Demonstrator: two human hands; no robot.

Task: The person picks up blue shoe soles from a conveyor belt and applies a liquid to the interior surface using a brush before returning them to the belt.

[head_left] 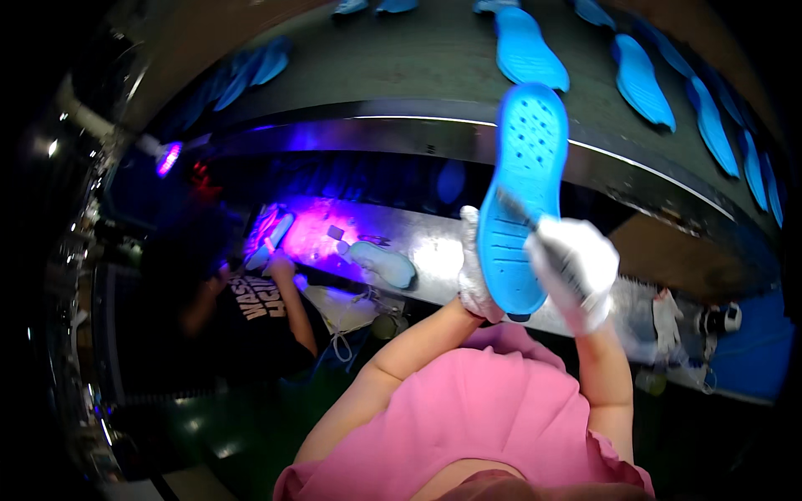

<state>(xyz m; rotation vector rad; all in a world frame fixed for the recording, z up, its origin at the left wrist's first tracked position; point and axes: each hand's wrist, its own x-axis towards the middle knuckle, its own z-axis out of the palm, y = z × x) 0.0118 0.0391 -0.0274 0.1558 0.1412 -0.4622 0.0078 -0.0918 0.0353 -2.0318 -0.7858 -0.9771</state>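
Note:
A bright blue shoe sole (533,142), dotted with small holes at its far end and grooved across the near part, is held up in front of my chest. White-gloved, my left hand (474,267) grips it along its left edge, with part of the fingers hidden behind it. My right hand (581,271), in a white glove blurred by motion, is closed around a slim dark brush-like tool (518,209). The tool's tip is over the middle of the sole; whether it touches cannot be told.
Beyond a metal rail, a dark conveyor belt (401,63) carries several blue soles (643,83). A pale sole (382,263) lies on the metal bench (434,242). To the left, a co-worker (259,309) handles another sole under purple light. White gloves (666,321) lie at right.

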